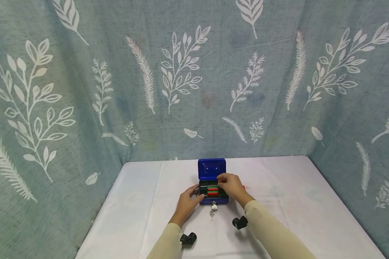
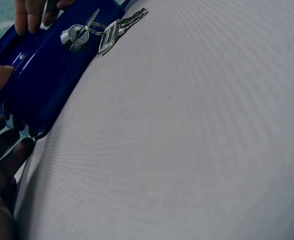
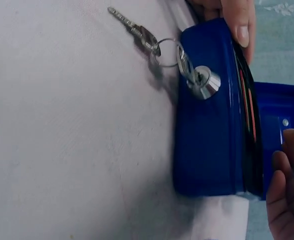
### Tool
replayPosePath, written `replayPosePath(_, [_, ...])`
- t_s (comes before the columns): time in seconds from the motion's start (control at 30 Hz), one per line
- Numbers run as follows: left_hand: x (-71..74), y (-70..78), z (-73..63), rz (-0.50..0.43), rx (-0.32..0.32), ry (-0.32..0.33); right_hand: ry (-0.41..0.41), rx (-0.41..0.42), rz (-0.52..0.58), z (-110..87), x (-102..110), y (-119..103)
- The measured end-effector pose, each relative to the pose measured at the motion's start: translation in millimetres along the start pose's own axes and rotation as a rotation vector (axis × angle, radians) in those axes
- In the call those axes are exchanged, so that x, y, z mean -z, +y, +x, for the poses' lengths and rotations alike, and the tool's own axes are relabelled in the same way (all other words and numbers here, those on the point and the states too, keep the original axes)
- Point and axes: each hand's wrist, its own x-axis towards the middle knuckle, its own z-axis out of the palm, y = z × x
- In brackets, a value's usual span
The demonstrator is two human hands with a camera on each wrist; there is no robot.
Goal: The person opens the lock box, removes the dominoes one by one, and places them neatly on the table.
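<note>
A blue metal cash box (image 1: 214,201) stands on the table with its lid (image 1: 211,169) raised. Its black tray (image 1: 203,189) holds red and green strips (image 1: 213,193) in the middle part. Keys on a ring (image 3: 137,31) hang from the silver front lock (image 3: 207,82). My left hand (image 1: 186,203) grips the box's left end, thumb on the upper rim and fingers along the outside. Over the tray's right part, my right hand (image 1: 231,185) has its thumb and fingers bent close together; I cannot tell whether they pinch something.
A white cloth (image 1: 142,216) covers the table. To the right of the box, a small red thing (image 1: 244,187) shows from behind my right hand. A leaf-patterned grey-green curtain (image 1: 210,79) hangs behind the table and along both sides.
</note>
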Motion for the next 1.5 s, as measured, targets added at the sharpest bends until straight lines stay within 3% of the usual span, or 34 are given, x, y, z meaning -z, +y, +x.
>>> replayPosePath(0.33, [0.4,4.3,0.3,-0.007,-0.031,-0.013,-0.056,0.016,0.007,1.2,-4,-12])
replayPosePath(0.53, [1.1,4.5,2.6,-0.010,-0.015,-0.010,-0.099,0.038,-0.064,2.3,-11,-11])
replayPosePath(0.9, [2.1,2.9,2.9,-0.029,-0.045,-0.001,-0.187,0.025,-0.199,2.2,-21,-13])
replayPosePath(1.07, [2.8,4.1,-1.3,-0.025,-0.033,-0.001,-0.226,0.072,-0.261,-0.4,-24,-13])
replayPosePath(1.33, [2.3,5.8,-3.4,-0.024,-0.024,-0.003,-0.220,0.134,-0.299,-0.4,-26,-12])
replayPosePath(1.5, [2.5,3.3,-3.9,-0.024,-0.028,-0.003,-0.222,0.088,-0.256,0.6,-28,-11])
